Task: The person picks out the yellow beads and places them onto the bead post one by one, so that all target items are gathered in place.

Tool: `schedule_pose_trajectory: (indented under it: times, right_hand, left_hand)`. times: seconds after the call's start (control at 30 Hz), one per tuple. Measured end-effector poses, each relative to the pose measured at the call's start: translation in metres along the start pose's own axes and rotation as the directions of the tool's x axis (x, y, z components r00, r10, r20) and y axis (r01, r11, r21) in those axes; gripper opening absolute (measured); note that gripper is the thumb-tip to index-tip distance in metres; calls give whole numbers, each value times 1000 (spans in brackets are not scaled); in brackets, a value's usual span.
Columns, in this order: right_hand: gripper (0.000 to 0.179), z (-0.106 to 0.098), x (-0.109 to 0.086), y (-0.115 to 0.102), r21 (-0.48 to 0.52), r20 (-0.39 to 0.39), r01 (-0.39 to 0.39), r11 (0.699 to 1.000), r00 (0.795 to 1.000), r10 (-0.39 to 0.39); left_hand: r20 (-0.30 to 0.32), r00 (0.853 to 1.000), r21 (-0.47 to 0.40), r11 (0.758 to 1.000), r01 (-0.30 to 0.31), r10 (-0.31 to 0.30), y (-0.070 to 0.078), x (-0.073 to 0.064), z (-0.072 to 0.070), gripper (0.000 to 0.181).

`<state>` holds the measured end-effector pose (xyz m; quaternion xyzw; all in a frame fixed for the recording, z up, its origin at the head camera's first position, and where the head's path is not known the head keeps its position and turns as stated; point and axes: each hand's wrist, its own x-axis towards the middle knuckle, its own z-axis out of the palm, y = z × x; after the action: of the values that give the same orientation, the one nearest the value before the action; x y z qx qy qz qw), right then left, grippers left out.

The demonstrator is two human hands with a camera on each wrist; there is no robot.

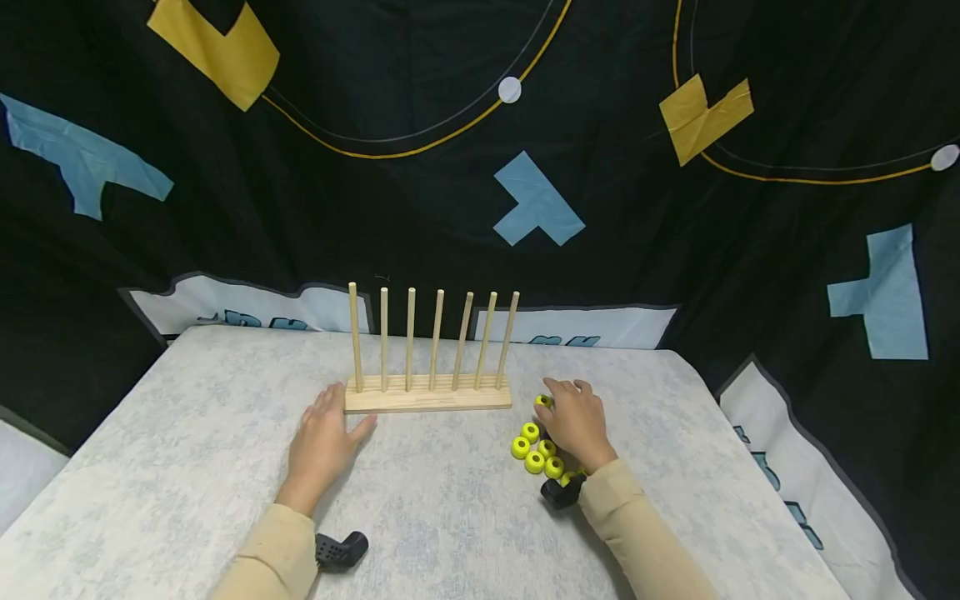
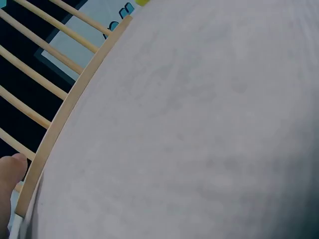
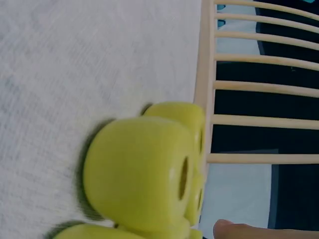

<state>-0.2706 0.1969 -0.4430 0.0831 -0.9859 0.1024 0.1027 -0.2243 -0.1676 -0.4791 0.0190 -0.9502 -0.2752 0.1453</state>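
Observation:
A pale wooden rack (image 1: 427,402) with a row of several upright pegs stands on the table. Beside its left end is my left hand (image 1: 321,450), with fingers extended along that end and the thumb spread near the front edge; whether it touches the base is hard to tell. Several round yellow beads (image 1: 534,462) with dark holes lie together to the right of the rack. My right hand (image 1: 576,423) is over the far side of this group, thumb and forefinger spread about one yellow bead (image 1: 543,402). The hand covers part of the group. Large yellow beads (image 3: 137,172) fill the lower right wrist view.
The table (image 1: 420,508) has a pale mottled cover. Behind it hangs a black cloth (image 1: 420,225) with blue and yellow patches. A black wrist device (image 1: 341,551) sits at the left cuff, another (image 1: 562,492) at the right.

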Motion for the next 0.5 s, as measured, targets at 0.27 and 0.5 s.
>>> schedule_pose_trajectory:
  times: [0.27, 0.5]
  right_hand:
    - [46, 10, 2, 4, 8, -10, 13, 1000, 1000, -13]
    - [41, 13, 2, 5, 20, -23, 28, 999, 999, -27]
  left_hand:
    - [-7, 1000, -3, 1000, 11, -11, -6, 0, 9, 79]
    - [-34, 999, -13, 1000, 2, -2, -7, 3, 12, 73]
